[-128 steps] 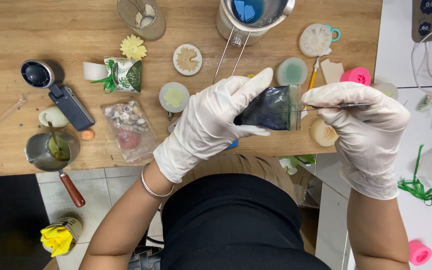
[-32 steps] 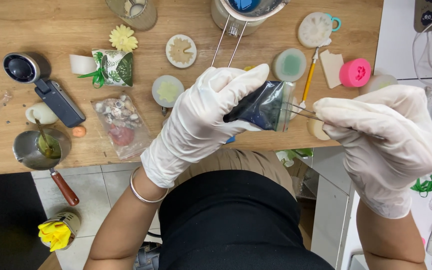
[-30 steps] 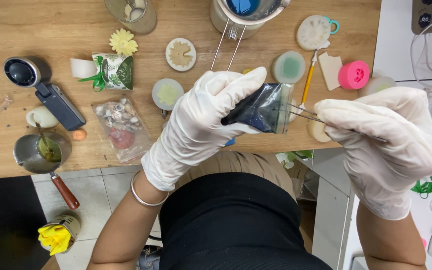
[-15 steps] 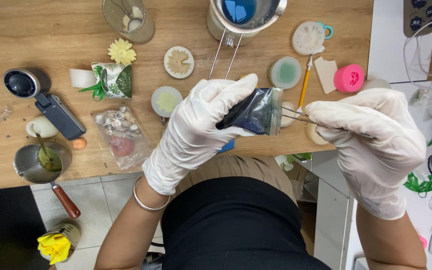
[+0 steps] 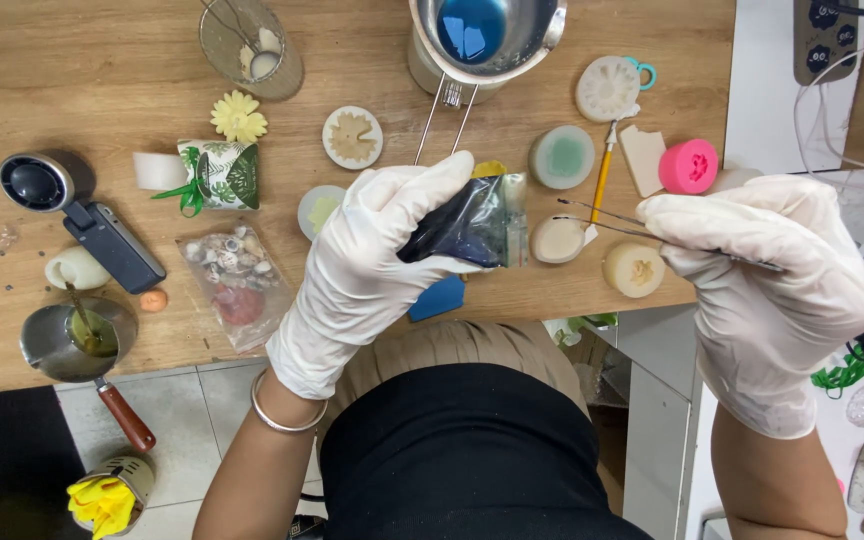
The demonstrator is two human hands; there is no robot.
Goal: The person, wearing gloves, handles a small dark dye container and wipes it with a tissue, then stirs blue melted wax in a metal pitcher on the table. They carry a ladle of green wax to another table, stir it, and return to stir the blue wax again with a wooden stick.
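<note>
A wooden worktable crowded with moulds stands over grey tiled floor.

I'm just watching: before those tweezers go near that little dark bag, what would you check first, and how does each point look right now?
1. Small dark bag held firmly in the left hand: ok.
2. Bag's clear end turned toward the tweezers: ok; whether it is open, cannot tell.
3. Tweezers steady in the right hand: ok.
4. Tweezer tips free of the bag: ok, a gap shows between them.
5. Anything pinched in the tips: cannot tell, too fine to see.
6. Pot of blue liquid away from both hands: ok, it stands at the far side of the table.
</note>
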